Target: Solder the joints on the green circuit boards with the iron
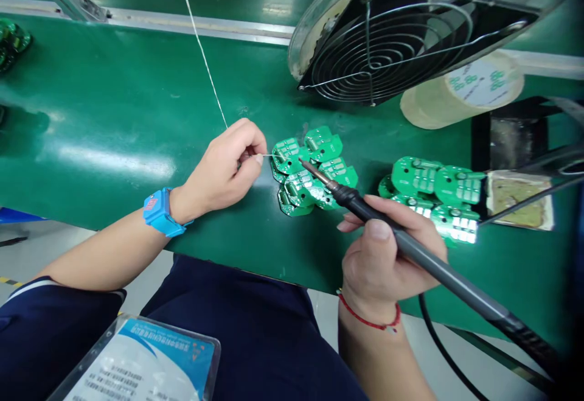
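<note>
My left hand [230, 167] pinches a thin solder wire [201, 45] between thumb and fingertips. The wire runs down to it from above, and its free end points right onto a green circuit board [286, 153]. In my right hand [387, 249] is a soldering iron [365, 206], gripped like a pen and slanting up to the left. Its tip lies over the same cluster of boards, near the right side of that board; whether it touches cannot be made out. Several more green circuit boards [337, 173] are joined or stacked in this cluster.
Another pile of green boards [417, 176] lies right of my right hand, beside a shallow tray [520, 206]. A black fan [374, 54] overhangs the back right, with a tape roll [460, 90] beneath. More boards [13, 42] sit far left. A black cable [442, 346] hangs at the front edge.
</note>
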Available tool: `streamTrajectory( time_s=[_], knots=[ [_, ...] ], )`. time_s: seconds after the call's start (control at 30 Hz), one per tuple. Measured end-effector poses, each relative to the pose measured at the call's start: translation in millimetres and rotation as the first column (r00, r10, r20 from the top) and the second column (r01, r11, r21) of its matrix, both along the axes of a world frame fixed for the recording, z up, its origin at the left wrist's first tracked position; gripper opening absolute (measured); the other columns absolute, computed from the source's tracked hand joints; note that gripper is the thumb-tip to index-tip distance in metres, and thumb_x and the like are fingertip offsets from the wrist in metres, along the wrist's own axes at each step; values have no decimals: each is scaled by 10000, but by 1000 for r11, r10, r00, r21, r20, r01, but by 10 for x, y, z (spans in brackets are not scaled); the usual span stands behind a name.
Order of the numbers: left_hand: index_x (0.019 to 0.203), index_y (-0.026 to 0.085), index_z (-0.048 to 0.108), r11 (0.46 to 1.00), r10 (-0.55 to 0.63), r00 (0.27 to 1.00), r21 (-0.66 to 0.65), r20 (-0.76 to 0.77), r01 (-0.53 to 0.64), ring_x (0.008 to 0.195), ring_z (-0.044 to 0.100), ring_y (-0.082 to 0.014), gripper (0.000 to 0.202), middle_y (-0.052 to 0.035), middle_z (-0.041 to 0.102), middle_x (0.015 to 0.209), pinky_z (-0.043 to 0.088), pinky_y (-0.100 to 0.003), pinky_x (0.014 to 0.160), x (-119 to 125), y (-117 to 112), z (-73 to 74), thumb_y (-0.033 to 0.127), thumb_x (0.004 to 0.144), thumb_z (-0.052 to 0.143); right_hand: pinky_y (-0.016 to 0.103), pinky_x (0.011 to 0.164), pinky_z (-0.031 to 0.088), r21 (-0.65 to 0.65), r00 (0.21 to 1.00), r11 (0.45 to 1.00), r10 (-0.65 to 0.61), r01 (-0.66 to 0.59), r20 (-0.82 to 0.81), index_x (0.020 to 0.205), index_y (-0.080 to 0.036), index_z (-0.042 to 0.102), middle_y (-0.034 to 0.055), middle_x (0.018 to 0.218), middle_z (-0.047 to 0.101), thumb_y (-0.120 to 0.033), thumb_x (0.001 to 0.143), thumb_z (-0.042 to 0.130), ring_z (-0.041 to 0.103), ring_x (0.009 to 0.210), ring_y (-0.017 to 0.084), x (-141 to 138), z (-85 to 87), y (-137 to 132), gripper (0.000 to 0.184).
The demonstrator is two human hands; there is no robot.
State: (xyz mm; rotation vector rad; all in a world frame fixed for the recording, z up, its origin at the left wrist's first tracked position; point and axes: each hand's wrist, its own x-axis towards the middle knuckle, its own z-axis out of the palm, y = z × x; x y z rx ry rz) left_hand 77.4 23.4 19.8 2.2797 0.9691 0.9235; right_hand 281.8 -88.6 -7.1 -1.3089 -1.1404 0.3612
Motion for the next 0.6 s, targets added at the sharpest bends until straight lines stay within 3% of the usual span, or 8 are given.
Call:
streamTrajectory(
  time_s=[0.1, 0.2, 0.3, 0.43, 0.53, 0.6],
  knots=[
    [775, 174, 516, 995, -99, 995, 8, -19, 99, 707, 496, -112, 134, -4, 545, 778, 430, -269, 627, -21, -3, -3, 57, 834, 486, 255, 445, 474, 22, 995, 997, -73, 75, -61, 991, -237, 746, -16, 784, 698, -280, 844, 646, 633, 541, 107, 29, 7, -6, 183],
    [784, 176, 569, 971, -177, 973, 135, -149, 197, 740, 487, -146, 121, -14, 584, 767, 400, -328, 689, -1, -44, -28, 97, 852, 507, 250, 400, 438, 97, 982, 982, -148, 160, -116, 930, -213, 752, -14, 717, 665, -276, 817, 620, 591, 485, 105, 94, -13, -31, 184],
    [773, 190, 601, 941, -151, 956, 261, -253, 218, 753, 470, -172, 147, -13, 605, 751, 345, -362, 718, 32, -99, -53, 128, 871, 510, 243, 355, 389, 172, 967, 958, -205, 230, -148, 867, -187, 752, -5, 676, 647, -247, 772, 594, 559, 446, 106, 172, -56, -56, 194],
    [783, 188, 615, 925, -138, 949, 307, -282, 226, 767, 478, -182, 154, -16, 609, 759, 324, -363, 722, 49, -134, -63, 119, 870, 508, 233, 334, 347, 249, 946, 918, -265, 307, -188, 792, -177, 746, -16, 607, 623, -218, 726, 570, 506, 399, 92, 241, -90, -65, 193],
    [791, 192, 606, 920, -128, 948, 321, -292, 223, 768, 475, -179, 142, -7, 599, 750, 320, -356, 729, 46, -133, -57, 117, 864, 510, 223, 317, 303, 258, 948, 921, -244, 293, -206, 757, -176, 741, -24, 561, 590, -210, 714, 558, 467, 381, 84, 244, -86, -80, 191],
    [781, 195, 594, 917, -123, 949, 332, -291, 221, 760, 469, -175, 135, -2, 590, 739, 318, -353, 730, 44, -132, -53, 118, 855, 511, 224, 307, 289, 230, 966, 950, -165, 210, -198, 761, -175, 741, -25, 547, 584, -209, 716, 561, 465, 378, 91, 231, -78, -98, 188]
  ],
)
